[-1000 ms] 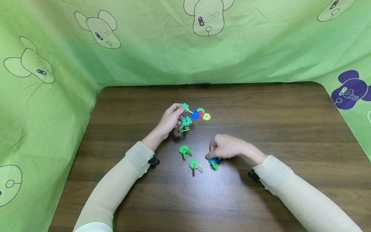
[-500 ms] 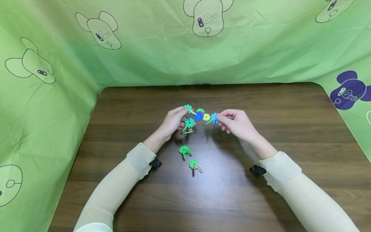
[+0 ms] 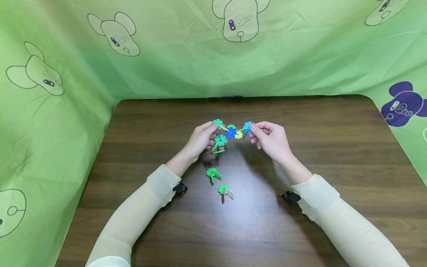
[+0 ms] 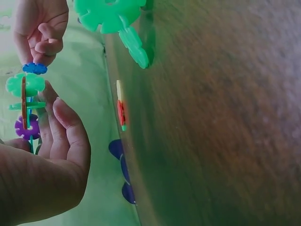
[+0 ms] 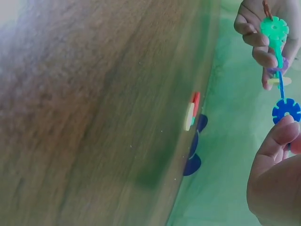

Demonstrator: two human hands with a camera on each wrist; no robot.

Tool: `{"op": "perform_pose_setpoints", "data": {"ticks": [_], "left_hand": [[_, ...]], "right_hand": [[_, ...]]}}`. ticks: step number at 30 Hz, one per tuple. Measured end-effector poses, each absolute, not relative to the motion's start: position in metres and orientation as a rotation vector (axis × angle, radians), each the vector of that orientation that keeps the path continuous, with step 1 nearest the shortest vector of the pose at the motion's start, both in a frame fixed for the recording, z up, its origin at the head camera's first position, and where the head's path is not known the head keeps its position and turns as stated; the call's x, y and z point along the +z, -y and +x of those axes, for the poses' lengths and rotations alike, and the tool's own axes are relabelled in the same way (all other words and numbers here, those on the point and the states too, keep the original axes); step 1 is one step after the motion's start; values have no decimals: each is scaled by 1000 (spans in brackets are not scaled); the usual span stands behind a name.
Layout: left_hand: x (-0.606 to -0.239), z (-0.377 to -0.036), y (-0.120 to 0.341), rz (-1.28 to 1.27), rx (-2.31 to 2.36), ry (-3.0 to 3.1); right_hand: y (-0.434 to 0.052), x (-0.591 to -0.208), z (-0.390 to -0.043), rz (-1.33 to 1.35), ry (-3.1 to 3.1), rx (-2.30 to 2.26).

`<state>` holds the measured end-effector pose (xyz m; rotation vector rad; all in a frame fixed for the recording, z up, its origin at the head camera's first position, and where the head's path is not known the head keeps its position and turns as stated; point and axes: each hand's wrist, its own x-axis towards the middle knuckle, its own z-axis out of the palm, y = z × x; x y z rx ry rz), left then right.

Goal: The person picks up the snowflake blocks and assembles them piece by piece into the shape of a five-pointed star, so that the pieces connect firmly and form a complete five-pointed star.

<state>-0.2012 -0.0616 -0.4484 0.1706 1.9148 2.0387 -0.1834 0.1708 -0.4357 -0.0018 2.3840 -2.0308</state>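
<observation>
Nearest on the worktop (image 3: 293,230), a green-and-red cluster (image 3: 223,189) and a green cluster (image 3: 211,172) lie unmoved. Beyond, the right-hand grip (image 3: 274,141), pinched on a blue disc cluster (image 3: 247,127), has raised it beside the disc chain (image 3: 220,140) held in the left-hand grip's (image 3: 199,139) curled fingers, seemingly within linking range, though contact is unclear. Farthest, a yellow-and-red group (image 3: 238,135) lies flat.

Glare on table (image 3: 247,218), wrist views seemingly blurred

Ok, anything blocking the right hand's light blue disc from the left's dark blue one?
Nothing visible: only the green disc on the light blue disc points toward the dark blue disc. The yellow disc lies below.
</observation>
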Motion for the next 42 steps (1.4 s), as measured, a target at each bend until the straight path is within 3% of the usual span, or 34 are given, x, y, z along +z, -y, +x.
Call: {"op": "perform_pose_setpoints", "data": {"ticks": [12,32,42], "left_hand": [[-450,-201,58,153,1942,-1909],[-454,-198,53,94,1911,-1875],[-459,-195,48,-14,2034,-1788]], "right_hand": [[-168,-438,-182,20,-2323,-2083],[-171,-437,-182,-193,-2422,-1880],[-157,-414,-168,-225,-2467,-1923]]}}
